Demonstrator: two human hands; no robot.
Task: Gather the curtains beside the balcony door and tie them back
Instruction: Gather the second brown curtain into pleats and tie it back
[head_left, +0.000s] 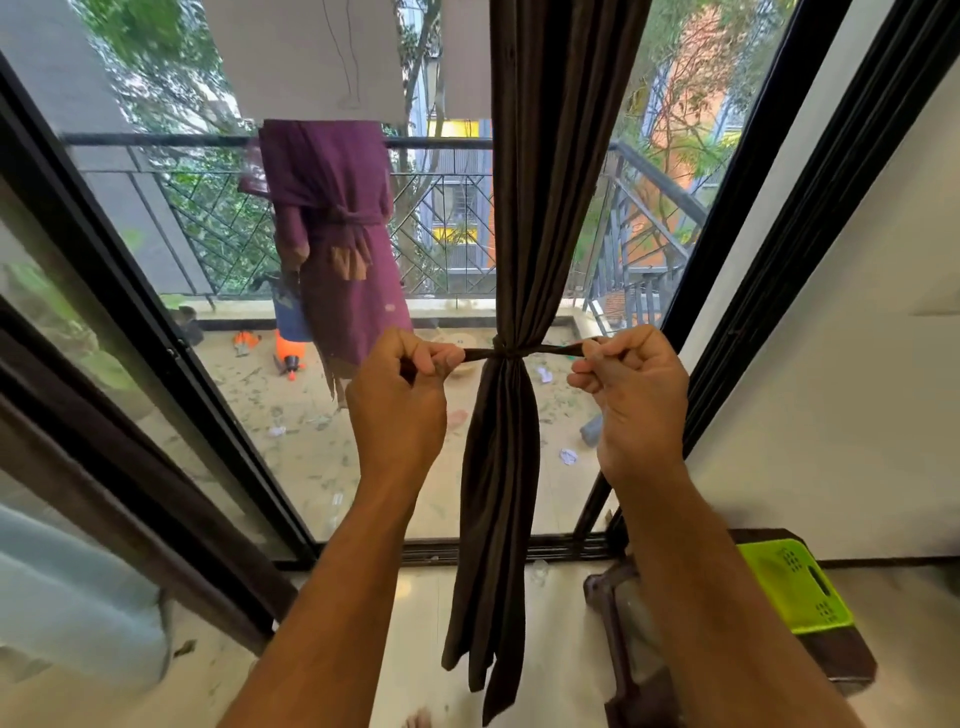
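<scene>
**Knot cinched at mid-frame**

One dark curtain hangs down the centre of the frame, gathered at a single knot. One tie runs level through it, crossing the curtain's upright axis. The left hand and right hand sit either side, about equally near, fingers clamped on one tie end each. Tightening means pulling straight outward, apart.

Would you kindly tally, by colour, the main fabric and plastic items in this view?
Brown: 2, the curtain and its tie
Purple: 1, the robe
Green: 1, the basket
Orange: 1, the sprayer
Total: 5
</scene>
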